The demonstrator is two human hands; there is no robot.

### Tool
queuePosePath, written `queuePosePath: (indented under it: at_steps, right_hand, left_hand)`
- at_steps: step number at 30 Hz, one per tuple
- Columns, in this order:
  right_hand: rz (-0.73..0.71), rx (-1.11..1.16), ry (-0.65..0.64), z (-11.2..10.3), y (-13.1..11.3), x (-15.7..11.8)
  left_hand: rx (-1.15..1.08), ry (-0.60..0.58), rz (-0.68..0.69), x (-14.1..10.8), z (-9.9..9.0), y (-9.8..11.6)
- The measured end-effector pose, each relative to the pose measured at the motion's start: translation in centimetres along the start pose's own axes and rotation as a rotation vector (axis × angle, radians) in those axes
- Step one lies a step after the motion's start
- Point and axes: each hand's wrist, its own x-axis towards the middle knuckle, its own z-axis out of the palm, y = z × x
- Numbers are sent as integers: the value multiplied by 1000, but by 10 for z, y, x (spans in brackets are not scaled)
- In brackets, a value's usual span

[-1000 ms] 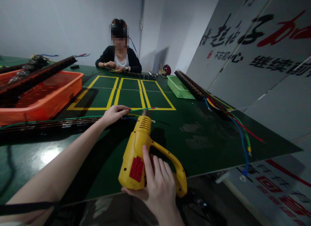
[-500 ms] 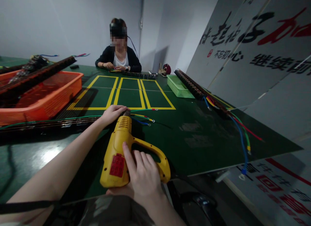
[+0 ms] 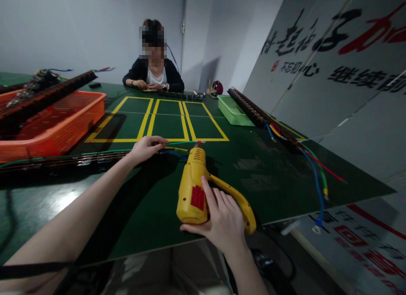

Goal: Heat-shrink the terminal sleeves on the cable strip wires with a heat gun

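Note:
My right hand (image 3: 223, 216) grips a yellow heat gun (image 3: 194, 185) by its body, its handle loop sticking out to the right. The gun's nozzle points away from me, close to the red-sleeved end of a green wire (image 3: 182, 142) with a ring terminal. My left hand (image 3: 147, 149) pinches that green wire further left. Beneath it a yellow wire (image 3: 177, 149) and a blue wire (image 3: 176, 154) run to the right, their tips partly hidden by the gun. These wires come from a long dark strip assembly (image 3: 79, 163) lying on the table at the left.
An orange basket (image 3: 90, 117) holding dark strips stands at the left. A light green basket (image 3: 233, 113) with another strip (image 3: 250, 104) across it is at the right, wires hanging over the edge. Across the green table (image 3: 279, 185) a person (image 3: 155, 70) sits handling wires.
The heat gun has moved right in my right hand, from beside my left fingers to the wire ends. My left hand stays in nearly the same place.

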Motion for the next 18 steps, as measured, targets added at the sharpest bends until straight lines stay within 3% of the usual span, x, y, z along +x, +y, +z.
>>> queuePosePath:
  at_steps: [8,18]
  right_hand:
    - [14,-63,9,-3,4,-3]
    - [-18,12,6,9,-37,8]
  left_hand:
    - [119,25,-4,0,2,3]
    - [202,29,-28,0,2,6]
